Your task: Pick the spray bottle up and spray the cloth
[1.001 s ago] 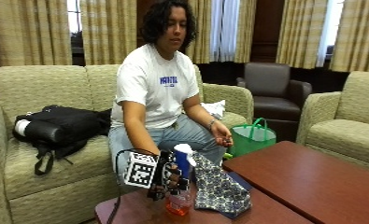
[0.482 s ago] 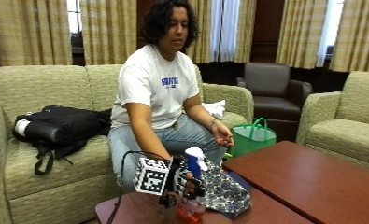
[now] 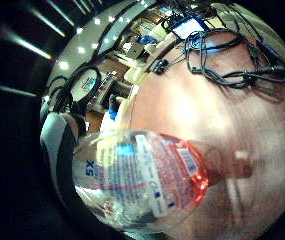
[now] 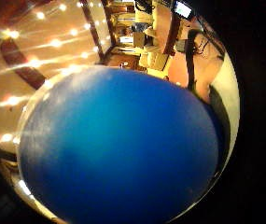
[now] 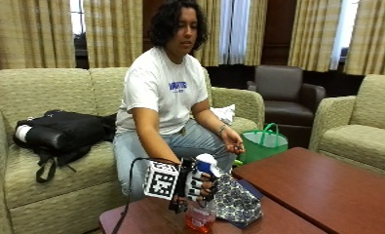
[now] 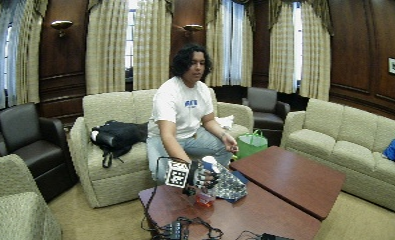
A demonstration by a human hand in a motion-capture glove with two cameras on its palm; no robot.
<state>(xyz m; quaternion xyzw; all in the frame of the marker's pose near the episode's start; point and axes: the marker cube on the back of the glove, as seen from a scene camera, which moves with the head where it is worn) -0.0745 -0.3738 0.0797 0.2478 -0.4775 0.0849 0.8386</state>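
Observation:
My gloved right hand (image 5: pixel 195 183) grips the neck of the spray bottle (image 5: pixel 200 219), a clear bottle with orange-red liquid and a blue and white spray head (image 5: pixel 207 164). The bottle stands upright low over the brown table (image 5: pixel 140 219); I cannot tell whether its base touches. The patterned cloth (image 5: pixel 235 202) lies bunched on the table right beside the bottle. In the wide view the hand (image 6: pixel 200 177), bottle (image 6: pixel 204 198) and cloth (image 6: pixel 229 186) show the same. The labelled bottle (image 3: pixel 142 185) fills the little finger side view, and the blue spray head (image 4: pixel 118 149) fills the thumb side view.
The person's bare hand (image 5: pixel 233 145) hangs over the knee. A second brown table (image 5: pixel 321 185) stands just right of the cloth. Cables (image 6: pixel 184 230) lie at the table's near end. A black bag (image 5: pixel 62 134) sits on the couch, a green bag (image 5: pixel 263 146) on the floor.
The gloved hand has carried the bottle a little to the right, closer to the cloth. The cloth has stayed where it was.

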